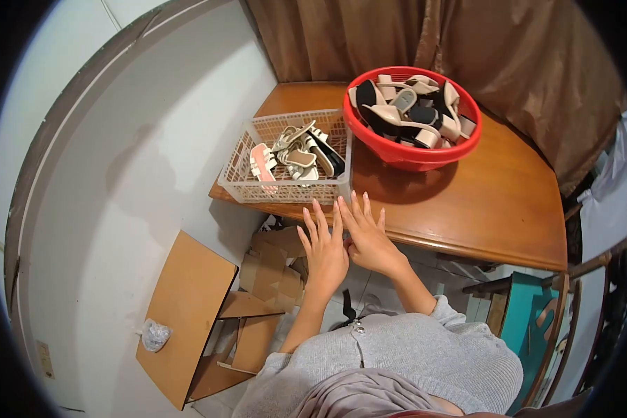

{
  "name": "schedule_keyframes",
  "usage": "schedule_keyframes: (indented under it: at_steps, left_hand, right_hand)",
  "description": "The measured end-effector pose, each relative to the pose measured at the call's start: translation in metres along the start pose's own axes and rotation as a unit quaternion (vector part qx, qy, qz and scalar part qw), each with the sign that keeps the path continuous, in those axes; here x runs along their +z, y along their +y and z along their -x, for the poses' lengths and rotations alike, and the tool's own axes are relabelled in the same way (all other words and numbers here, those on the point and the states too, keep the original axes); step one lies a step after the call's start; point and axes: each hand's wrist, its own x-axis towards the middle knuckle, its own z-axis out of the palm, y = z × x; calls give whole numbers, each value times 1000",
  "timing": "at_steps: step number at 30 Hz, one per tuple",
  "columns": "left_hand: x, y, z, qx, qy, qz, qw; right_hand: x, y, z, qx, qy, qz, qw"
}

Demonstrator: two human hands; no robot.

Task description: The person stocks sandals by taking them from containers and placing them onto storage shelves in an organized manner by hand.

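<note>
My left hand is held out in front of me with its fingers spread, holding nothing. Beside it, my right hand is open too, fingers stretched forward; the two hands meet or overlap near the thumbs. Both appear just before the front edge of the wooden table. Nearest to the fingertips is a whitish plastic basket with several sandals in it, one with a pink insole. To its right stands a red basin heaped with beige and black heeled shoes.
A brown board stand with a crumpled plastic bundle is at the lower left, near cardboard pieces on the floor. Brown curtains hang behind the table. At right is a chair-like wooden frame by a teal panel.
</note>
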Motion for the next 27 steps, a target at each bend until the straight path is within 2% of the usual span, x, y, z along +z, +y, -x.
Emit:
schedule_keyframes:
  at_steps: [6, 8, 12, 14, 16, 17, 19, 20, 21, 22, 23, 25, 26, 27]
  left_hand:
    - [24, -43, -33, -34, -20, 95, 995]
    - [26, -65, -51, -6, 22, 171, 985]
    - [37, -150, -126, -24, 94, 191, 977]
    - [53, -208, -181, -95, 0, 249, 964]
    - [84, -266, -240, -136, -146, 207, 958]
    - [102, -283, -271, -132, -148, 208, 958]
    - [133, -313, -319, -243, -381, 140, 881]
    - [148, -323, -325, -240, -383, 138, 881]
    - [165, -329, -328, -269, -393, 222, 851]
    - [182, -337, -335, -295, -400, 304, 812]
    - [205, -352, -348, -343, -458, 332, 750]
    - [220, -353, -350, -342, -407, 294, 795]
    - [229, -352, -350, -338, -379, 260, 821]
    - [220, -347, -344, -288, -354, 333, 825]
  right_hand:
    - [21, 23, -50, 10, -71, -22, 997]
    - [25, 33, -69, 5, -51, -30, 998]
    - [22, 57, -124, 40, 3, 21, 999]
    - [25, 67, -163, 40, 32, 31, 998]
    - [37, 81, -207, 6, 25, 82, 996]
    - [44, 89, -235, -6, -13, 34, 999]
    - [50, 84, -282, 54, -141, -37, 988]
    - [61, 86, -304, 58, -138, -39, 988]
    - [80, 92, -325, 81, -107, 17, 991]
    - [96, 101, -342, 105, -76, 75, 989]
    - [110, 112, -355, 112, -72, 74, 988]
    - [125, 127, -372, 141, -20, 96, 985]
    - [131, 136, -377, 147, -23, 97, 984]
    - [134, 140, -381, 164, -4, 64, 984]
